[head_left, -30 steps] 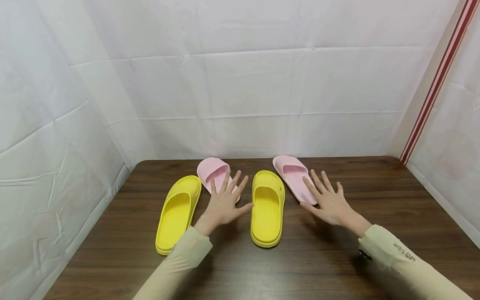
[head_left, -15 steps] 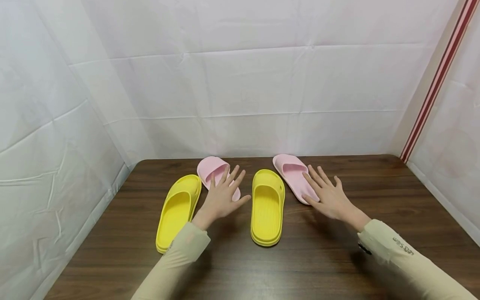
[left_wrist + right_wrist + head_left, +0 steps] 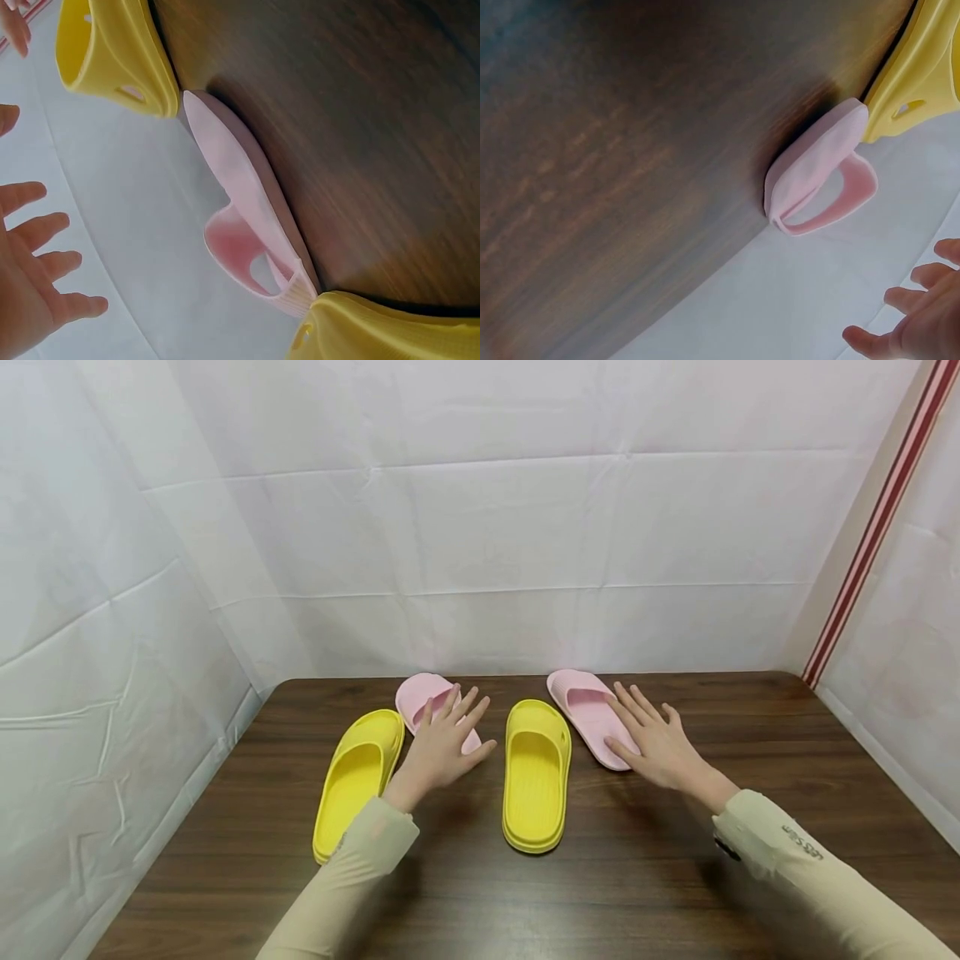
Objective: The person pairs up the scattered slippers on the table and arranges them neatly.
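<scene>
Two yellow slippers and two pink slippers lie on the table. With fingers straight and spread, my left hand [image 3: 441,747] hangs over the left pink slipper [image 3: 420,693], hiding part of its footbed. The left wrist view shows a gap between those fingers and the pink slipper [image 3: 240,172]. To its left lies one yellow slipper [image 3: 354,785]; the other yellow slipper [image 3: 536,777] lies between my hands. My right hand [image 3: 660,747], also holding nothing, overlaps the edge of the right pink slipper [image 3: 588,718]. In the right wrist view its fingers stay apart from that pink slipper [image 3: 821,161].
The dark wooden table [image 3: 480,910] has rounded far corners. A white sheet [image 3: 480,527] hangs behind it and along both sides. At the right, a red-striped band [image 3: 873,527] runs down the sheet.
Both hands have shifted slightly forward, the left one also a little to the left, and the right hand's fingers have come closer together. The slippers have stayed in place.
</scene>
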`<move>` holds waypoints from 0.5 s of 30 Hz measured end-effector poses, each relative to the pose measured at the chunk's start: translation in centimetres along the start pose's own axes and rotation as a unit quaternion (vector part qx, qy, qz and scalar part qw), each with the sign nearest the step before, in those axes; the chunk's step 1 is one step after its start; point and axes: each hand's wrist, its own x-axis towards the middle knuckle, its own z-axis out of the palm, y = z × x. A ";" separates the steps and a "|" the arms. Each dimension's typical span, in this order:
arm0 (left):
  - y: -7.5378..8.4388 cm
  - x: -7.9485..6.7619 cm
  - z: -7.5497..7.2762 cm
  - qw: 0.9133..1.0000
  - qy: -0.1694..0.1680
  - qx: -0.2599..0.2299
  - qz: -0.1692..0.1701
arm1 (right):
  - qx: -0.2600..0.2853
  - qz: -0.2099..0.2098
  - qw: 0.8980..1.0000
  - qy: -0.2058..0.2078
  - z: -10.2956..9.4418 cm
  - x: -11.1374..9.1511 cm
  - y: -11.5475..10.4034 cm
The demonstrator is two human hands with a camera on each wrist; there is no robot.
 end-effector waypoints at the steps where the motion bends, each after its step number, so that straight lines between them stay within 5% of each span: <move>1: -0.1 0.1 0.0 1.000 0.004 0.001 0.001 | 0.000 -0.002 1.000 0.003 0.0 0.1 0.0; 15: -1.2 0.9 -0.4 0.998 0.067 -0.002 0.016 | 0.011 -0.005 1.000 0.029 0.3 1.8 0.5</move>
